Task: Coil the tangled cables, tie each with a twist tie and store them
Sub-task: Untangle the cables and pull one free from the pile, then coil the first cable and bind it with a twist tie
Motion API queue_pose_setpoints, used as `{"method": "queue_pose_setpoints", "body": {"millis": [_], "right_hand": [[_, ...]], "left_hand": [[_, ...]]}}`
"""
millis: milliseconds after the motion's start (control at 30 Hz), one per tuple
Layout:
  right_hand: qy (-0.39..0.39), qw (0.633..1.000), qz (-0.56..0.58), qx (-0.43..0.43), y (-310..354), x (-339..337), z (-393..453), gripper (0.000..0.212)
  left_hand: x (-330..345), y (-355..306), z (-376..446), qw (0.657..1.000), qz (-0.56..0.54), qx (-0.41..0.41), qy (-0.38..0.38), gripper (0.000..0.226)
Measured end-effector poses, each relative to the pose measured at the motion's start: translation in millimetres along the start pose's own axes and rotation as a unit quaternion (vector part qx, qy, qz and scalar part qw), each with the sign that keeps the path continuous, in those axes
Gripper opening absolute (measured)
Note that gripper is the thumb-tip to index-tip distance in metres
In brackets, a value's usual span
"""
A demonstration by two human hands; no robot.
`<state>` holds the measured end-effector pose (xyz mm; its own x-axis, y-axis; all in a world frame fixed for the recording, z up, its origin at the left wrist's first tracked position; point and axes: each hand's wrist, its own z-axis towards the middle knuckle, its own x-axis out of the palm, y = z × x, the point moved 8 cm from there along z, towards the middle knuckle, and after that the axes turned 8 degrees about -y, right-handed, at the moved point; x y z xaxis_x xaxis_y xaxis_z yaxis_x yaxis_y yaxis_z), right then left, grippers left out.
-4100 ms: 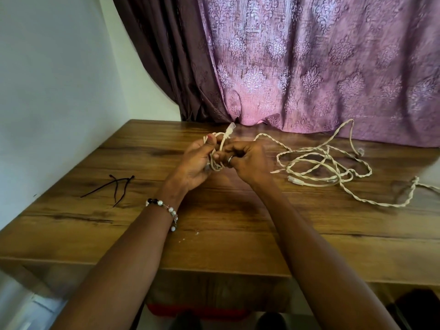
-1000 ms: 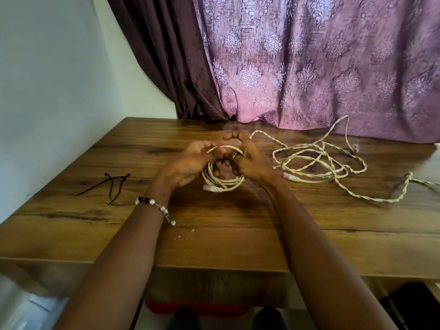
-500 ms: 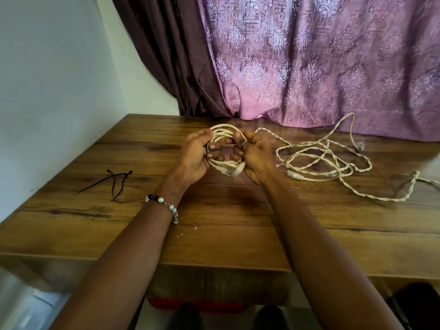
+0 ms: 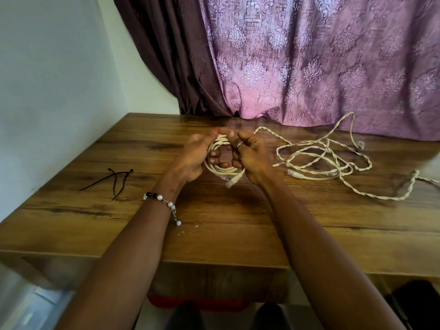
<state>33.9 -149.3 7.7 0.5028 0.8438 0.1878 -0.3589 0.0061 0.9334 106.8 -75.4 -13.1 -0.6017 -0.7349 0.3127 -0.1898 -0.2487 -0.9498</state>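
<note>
Both hands hold a small coil of cream cable [image 4: 222, 160] just above the table [image 4: 238, 222], near its middle. The left hand [image 4: 194, 158] has its fingers curled round the coil's left side, with fingertips showing through the ring; the right hand [image 4: 252, 158] grips the right side, fingers clamped on the loops. A plug end [image 4: 232, 181] hangs loose below the coil. The rest of the cables [image 4: 326, 160] lie tangled to the right, and one strand seems to run from the coil toward that heap. The black twist ties [image 4: 114, 181] lie well apart to the left. The risk, as I judge it, is that freeing one hand to reach for a tie lets the springy loops open out, or that the trailing strand drags on the tangle and pulls turns off.
</note>
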Motion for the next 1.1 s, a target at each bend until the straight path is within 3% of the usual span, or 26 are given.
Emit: {"method": "queue_pose_setpoints", "body": {"millis": [167,300,433,533,667,833,1100], "right_hand": [[-0.027,0.999,-0.022,-0.009,-9.1,-4.5,6.6,0.026],[-0.033,0.999,0.011,-0.019,-15.2,-3.4,11.8,0.023],[0.002,0.999,0.025,-0.031,-12.6,0.2,11.2,0.028],[0.007,0.999,0.0,-0.045,-10.2,-2.0,12.2,0.034],[-0.004,0.995,-0.054,-0.087,-6.2,-3.5,10.0,0.023],[-0.043,0.997,-0.031,-0.047,-11.5,-4.5,7.2,0.024],[-0.093,0.988,0.114,0.048,-24.6,-3.6,3.9,0.02]], "left_hand": [[-1.8,0.2,1.5,1.0,0.005,0.005,-0.012,0.031],[-7.2,-3.1,-0.9,0.996,-0.002,0.027,-0.085,0.033],[-12.9,-1.1,-2.3,0.985,-0.092,0.017,-0.142,0.018],[-12.9,-0.3,-0.8,0.982,-0.124,0.012,-0.141,0.013],[-6.3,-1.0,-3.9,0.989,-0.101,0.009,-0.111,0.017],[-0.7,-6.7,-10.2,0.994,-0.059,0.042,-0.088,0.016],[-16.4,-8.9,-12.1,0.977,-0.05,0.116,-0.173,0.03]]}}
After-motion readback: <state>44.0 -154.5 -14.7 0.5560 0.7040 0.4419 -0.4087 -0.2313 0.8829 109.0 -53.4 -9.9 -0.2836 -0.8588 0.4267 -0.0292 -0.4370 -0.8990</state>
